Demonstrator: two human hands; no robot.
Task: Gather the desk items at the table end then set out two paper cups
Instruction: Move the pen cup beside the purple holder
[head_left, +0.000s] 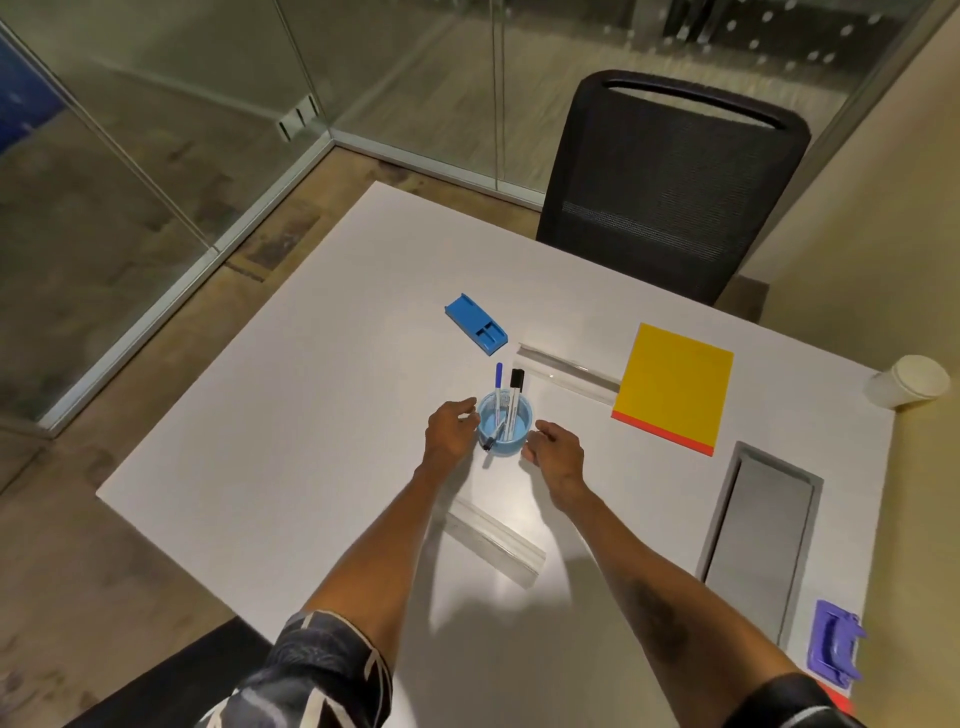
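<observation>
With the left hand (451, 428) and right hand (555, 451) spread loose on either side of the blue pen cup (505, 423) mid-table, gripping nothing, a careless nudge could tip its leaning markers (506, 397) out.

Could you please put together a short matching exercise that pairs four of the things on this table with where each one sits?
Things:
1. blue pen cup
2. paper cup
3. yellow pad
4. purple holder

Places:
A. lying on its side near the table's far right corner
B. between the left hand and the right hand
C. at the near right edge of the table
D. flat on the table, right of the markers

Pairs: 1-B, 2-A, 3-D, 4-C
</observation>
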